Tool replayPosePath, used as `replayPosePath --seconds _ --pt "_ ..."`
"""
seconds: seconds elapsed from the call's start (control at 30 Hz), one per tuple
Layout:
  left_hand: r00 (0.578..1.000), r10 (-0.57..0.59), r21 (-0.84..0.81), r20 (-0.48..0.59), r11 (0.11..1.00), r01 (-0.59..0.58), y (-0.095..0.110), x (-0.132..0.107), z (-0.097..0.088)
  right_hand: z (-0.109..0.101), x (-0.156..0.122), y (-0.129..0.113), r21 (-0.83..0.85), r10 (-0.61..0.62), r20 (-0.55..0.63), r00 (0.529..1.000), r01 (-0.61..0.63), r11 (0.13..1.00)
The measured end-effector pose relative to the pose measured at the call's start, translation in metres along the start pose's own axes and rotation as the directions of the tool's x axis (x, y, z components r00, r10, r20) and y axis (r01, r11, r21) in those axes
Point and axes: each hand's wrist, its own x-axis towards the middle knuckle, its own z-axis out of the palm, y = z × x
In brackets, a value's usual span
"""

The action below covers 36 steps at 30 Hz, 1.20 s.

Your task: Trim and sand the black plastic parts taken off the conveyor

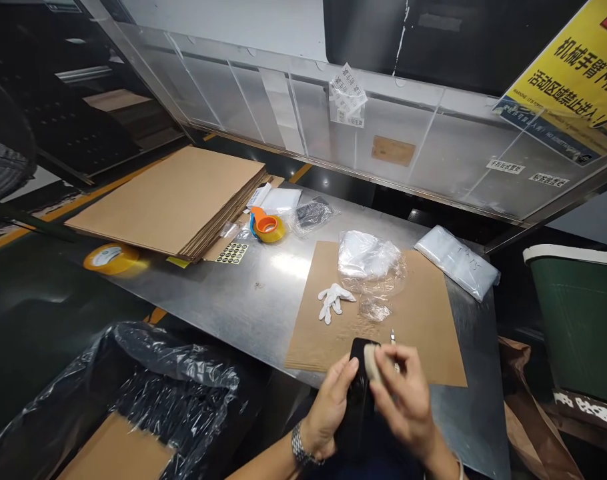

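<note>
My left hand (335, 397) is wrapped round a flat black object (357, 383) with rounded corners, which looks like a phone. In the fingers of my right hand (406, 393) is a pale beige oval pad (371, 363), against the black object's face or just above it; I cannot tell which. Both hands are at the front edge of a brown cardboard sheet (418, 347). A small cutter knife (393, 337) lies just beyond my right hand. Farther up the sheet rest a white glove (335, 300), a crumpled clear plastic piece (375, 309) and a pack of clear bags (367, 255).
The metal table (223, 300) also bears a cardboard stack (178, 193), an orange tape dispenser (266, 225), a tape roll (108, 257), a sticker sheet (232, 253) and a wrapped plastic pack (456, 261). A black-lined bin (173, 353) stands front left, a green bin (578, 320) right.
</note>
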Motion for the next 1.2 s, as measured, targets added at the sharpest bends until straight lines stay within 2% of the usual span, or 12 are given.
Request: replayPosePath --seconds 0.07,0.1,0.2,0.3,0.47,0.6,0.67,0.8,0.87,1.03,1.1,1.2 --pt "0.987 0.071 0.011 0.145 0.997 -0.074 -0.001 -0.006 0.000 -0.004 0.007 0.004 0.027 0.081 -0.027 0.996 -0.080 0.996" --pt "0.975 0.128 0.021 0.180 0.991 -0.133 -0.002 -0.007 -0.002 -0.005 0.007 0.004 0.046 0.080 -0.013 0.997 -0.080 0.996" --pt "0.922 0.336 0.137 0.191 0.921 -0.364 -0.004 -0.007 -0.015 -0.002 -0.005 -0.003 0.101 -0.052 0.048 0.998 0.046 0.994" --pt "0.821 0.478 0.272 0.312 0.784 -0.559 -0.006 -0.004 -0.028 0.002 -0.022 -0.010 0.106 -0.119 -0.008 0.993 0.119 0.987" --pt "0.611 0.588 0.275 0.530 0.562 -0.780 -0.004 0.001 -0.032 -0.006 -0.026 -0.010 0.054 0.062 -0.176 0.982 -0.053 0.997" --pt "0.501 0.632 0.278 0.591 0.424 -0.862 0.002 0.002 -0.030 -0.014 -0.019 -0.016 0.028 0.087 -0.182 0.979 -0.083 0.996" --pt "0.517 0.613 0.312 0.598 0.416 -0.854 0.005 0.001 -0.030 -0.016 -0.016 -0.020 0.028 0.091 -0.172 0.981 -0.087 0.996" --pt "0.680 0.513 0.460 0.524 0.501 -0.733 0.010 -0.002 -0.028 -0.020 -0.009 -0.027 0.027 0.100 -0.117 0.988 -0.098 0.995" --pt "0.726 0.458 0.492 0.513 0.537 -0.686 0.010 -0.002 -0.028 -0.021 -0.003 -0.030 0.012 0.101 -0.069 0.993 -0.100 0.995" --pt "0.818 0.314 0.500 0.482 0.668 -0.551 0.002 0.000 -0.031 -0.022 0.009 -0.029 -0.055 -0.101 0.096 0.990 0.107 0.993" --pt "0.849 0.303 0.498 0.432 0.705 -0.505 0.000 0.000 -0.030 -0.022 0.008 -0.020 -0.062 -0.011 0.155 0.988 0.021 0.998" --pt "0.913 0.286 0.436 0.290 0.810 -0.392 0.001 -0.001 -0.026 -0.021 0.003 -0.001 -0.047 0.249 0.151 0.957 -0.244 0.969"
